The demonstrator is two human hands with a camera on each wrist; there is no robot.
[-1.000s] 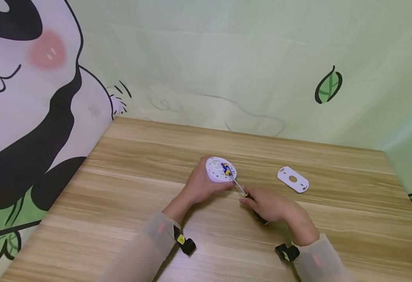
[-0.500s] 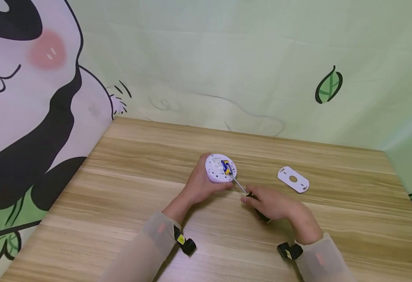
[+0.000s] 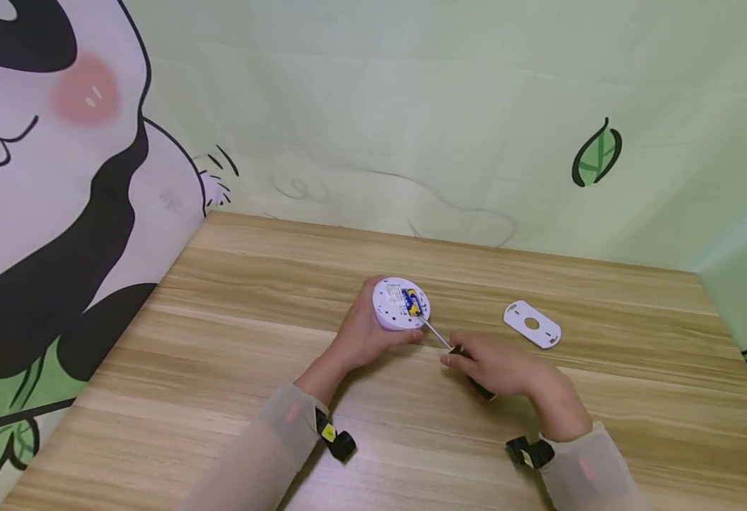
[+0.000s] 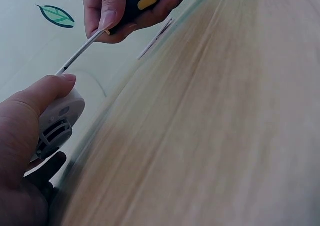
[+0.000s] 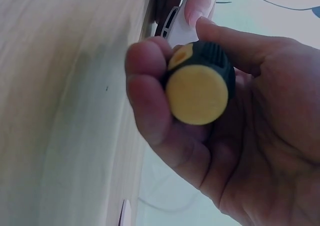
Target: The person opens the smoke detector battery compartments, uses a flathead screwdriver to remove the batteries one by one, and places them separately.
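My left hand [image 3: 362,332] grips a white round smoke detector [image 3: 388,312] by its side, thumb along the near edge, with its flat back turned up toward me. A blue and yellow battery [image 3: 411,302] shows in the slot on that back. Side vents of the detector [image 4: 62,111] appear in the left wrist view. My right hand [image 3: 500,365] holds a screwdriver [image 3: 436,333], fingers curled round its black and yellow handle. The metal tip meets the lower end of the battery. In the right wrist view the yellow butt of the screwdriver [image 5: 196,95] faces the camera.
A white oval mounting plate [image 3: 544,334] with a round central hole lies on the wooden table [image 3: 271,284], right of the detector. Behind the table hangs a pale green backdrop [image 3: 361,121] with a panda drawing on the left.
My right hand and the screwdriver have shifted slightly right. The detector's back has tilted a little more toward the camera, and more of the battery shows. The plate has stayed put.
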